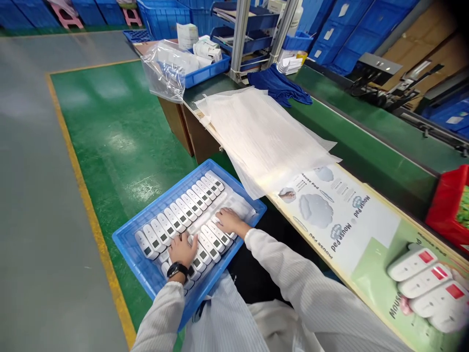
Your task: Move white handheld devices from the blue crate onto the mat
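Note:
A blue crate (135, 222) holds two rows of white handheld devices (183, 210) with small dark screens, packed side by side. My left hand (183, 251), with a black watch at the wrist, is over the nearer row. Its fingers curl down around a white device whose top shows beside the thumb; the fingertips are hidden. At that row's far right end my right hand (229, 221) is bent over another white device, its fingers close together. Crumpled clear plastic wrap (244, 208) lies in the crate's right corner, beyond my right hand.
Right of the crate, a worktable bears thin white foam sheets (264, 132) and a printed mouse pad sheet (318, 210). Several blurred white devices with red screens (425, 278) are at the lower right. A red bin (450, 210) stands behind them; a blue tray (208, 68) sits at the table's far end.

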